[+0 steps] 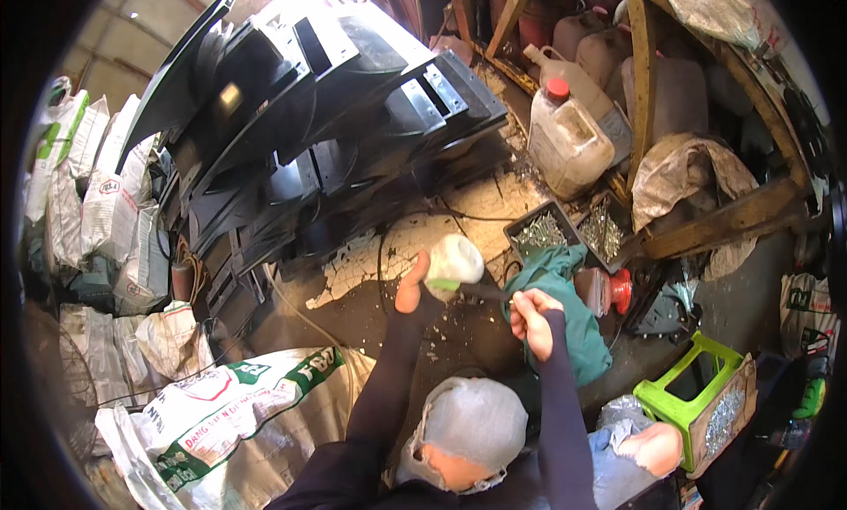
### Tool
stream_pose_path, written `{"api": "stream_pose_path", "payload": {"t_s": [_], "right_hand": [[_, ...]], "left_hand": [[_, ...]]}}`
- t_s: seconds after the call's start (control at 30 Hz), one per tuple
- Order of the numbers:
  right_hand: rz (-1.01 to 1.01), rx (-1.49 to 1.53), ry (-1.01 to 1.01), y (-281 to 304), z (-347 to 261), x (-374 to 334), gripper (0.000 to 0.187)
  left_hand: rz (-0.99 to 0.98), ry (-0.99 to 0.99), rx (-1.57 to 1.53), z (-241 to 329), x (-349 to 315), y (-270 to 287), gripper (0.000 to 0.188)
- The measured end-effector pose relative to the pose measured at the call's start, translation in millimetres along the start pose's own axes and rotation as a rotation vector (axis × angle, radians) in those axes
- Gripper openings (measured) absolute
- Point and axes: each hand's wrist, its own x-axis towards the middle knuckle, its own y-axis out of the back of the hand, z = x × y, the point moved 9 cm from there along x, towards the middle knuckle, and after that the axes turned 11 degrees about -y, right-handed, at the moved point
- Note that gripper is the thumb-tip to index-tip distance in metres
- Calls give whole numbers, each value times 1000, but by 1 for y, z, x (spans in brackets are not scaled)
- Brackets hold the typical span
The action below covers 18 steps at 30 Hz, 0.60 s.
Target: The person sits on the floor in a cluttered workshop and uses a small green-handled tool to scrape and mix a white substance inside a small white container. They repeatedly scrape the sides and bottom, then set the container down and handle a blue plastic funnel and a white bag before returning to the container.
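My left hand (412, 285) is closed around the side of a white, rounded plastic jar (455, 258), thumb showing and the other fingers mostly hidden. In my right hand (535, 320) is a thin dark tool with a light green end (445, 284), pinched between the fingers. Its green end lies across the front of the jar; I cannot tell whether they touch or what kind of tool it is. A green cloth (565, 311) lies just beyond and beside my right hand.
Black curved panels (335, 157) are stacked ahead on the left. Trays of screws (540, 230) and a dirty jug (569, 148) stand ahead on the right. A green plastic stool (688, 382) is at right. A white printed sack (238, 413) lies at left, near my knee.
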Motion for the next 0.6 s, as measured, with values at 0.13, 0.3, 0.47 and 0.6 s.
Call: {"api": "stream_pose_path", "payload": {"t_s": [0.13,0.3,0.47,0.6], "right_hand": [[-561,779,219,-17,-33,-14,21],[44,19,-24,15,-10,4,22],[-264,555,196,-1,-23,-1,23],[153,183,25,34,13,13,26]], "left_hand": [[203,65,-89,-8,-3,10,60],[-13,26,45,-2,5,-3,61],[72,81,-92,-10,-1,8,61],[39,68,-77,-9,0,13,61]]}}
